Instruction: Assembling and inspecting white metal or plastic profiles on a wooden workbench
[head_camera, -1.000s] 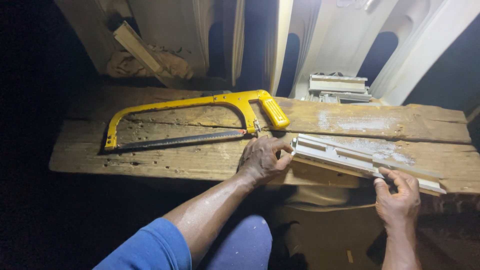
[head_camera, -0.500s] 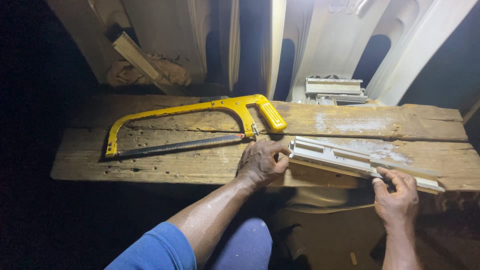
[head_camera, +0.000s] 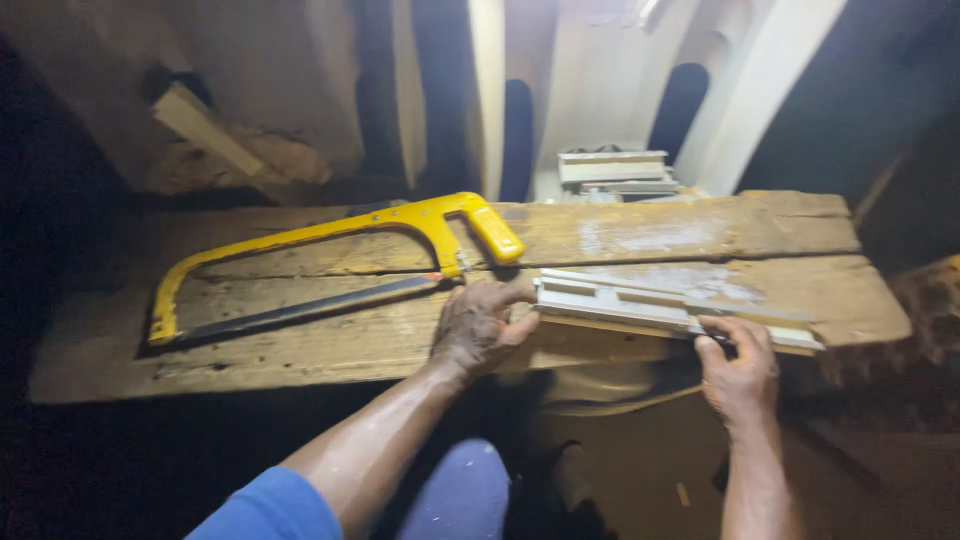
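Note:
A pale metal profile strip (head_camera: 650, 302) lies across the front edge of a rough wooden bench (head_camera: 330, 345). My left hand (head_camera: 478, 325) presses on the strip's left end, fingers curled against it. My right hand (head_camera: 740, 365) pinches the strip near its right end from below. A yellow hacksaw (head_camera: 330, 255) with a dark blade lies flat on the bench just left of my left hand, handle toward the strip, touched by neither hand.
A stack of short pale profile offcuts (head_camera: 612, 172) sits behind the bench. Pale boards and curved panels (head_camera: 740, 90) lean against the back. A loose wooden piece (head_camera: 205, 130) lies at the back left. Darkness surrounds the bench's left and front.
The view has shifted slightly. Both hands stay on the strip, and the hacksaw has not moved on the bench.

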